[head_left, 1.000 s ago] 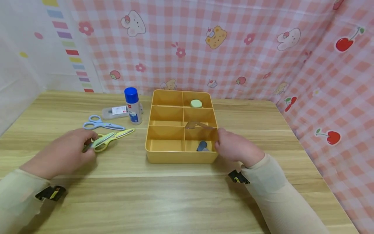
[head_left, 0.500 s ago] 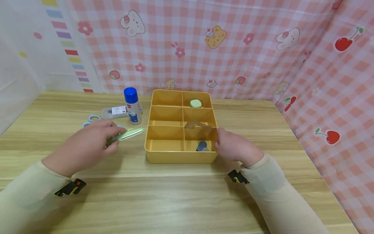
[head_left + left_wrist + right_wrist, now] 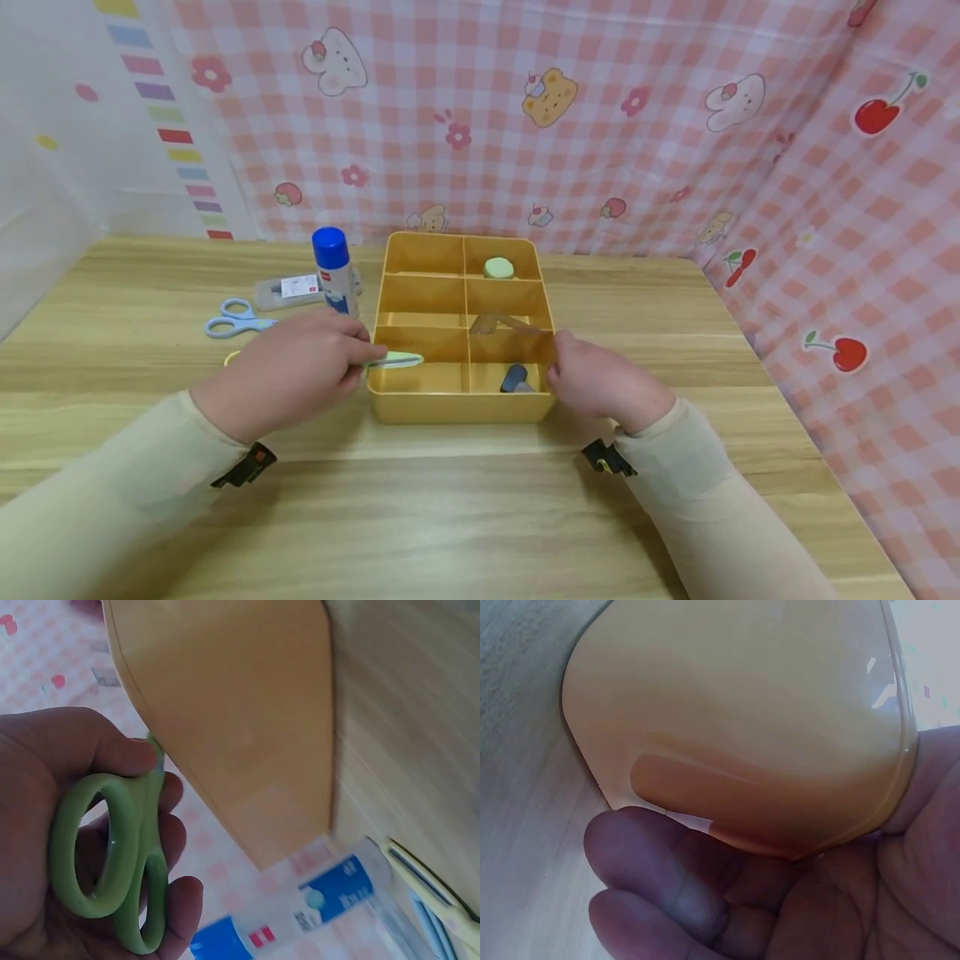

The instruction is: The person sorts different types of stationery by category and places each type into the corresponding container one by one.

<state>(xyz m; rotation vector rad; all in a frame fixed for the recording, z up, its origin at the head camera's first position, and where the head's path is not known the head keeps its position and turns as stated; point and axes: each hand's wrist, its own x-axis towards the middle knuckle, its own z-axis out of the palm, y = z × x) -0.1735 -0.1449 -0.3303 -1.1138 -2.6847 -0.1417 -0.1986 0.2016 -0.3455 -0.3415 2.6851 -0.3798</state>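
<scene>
My left hand (image 3: 281,375) holds a pair of green scissors (image 3: 97,847) by the handles, thumb and fingers closed about them. The scissors' blades reach over the left rim of a yellow six-compartment organizer box (image 3: 457,408), above its front left compartment. At the box's front right corner, my right hand (image 3: 611,379) grips the side wall, fingers curled against the outside in the right wrist view. A dark grey object (image 3: 514,378) lies in the front right compartment, and a pale green rounded object (image 3: 498,267) in the back right one.
Left of the box stands a blue-capped glue stick (image 3: 332,271) before a clear plastic case (image 3: 281,293). Blue scissors (image 3: 232,321) lie nearer; yellow scissors (image 3: 427,881) are mostly hidden by my left hand in the head view. A checked cloth (image 3: 420,108) hangs behind the table.
My left hand has lifted the green scissors from beside the yellow pair and carried them right, to over the box's front left compartment. The right hand stays at the box's side.
</scene>
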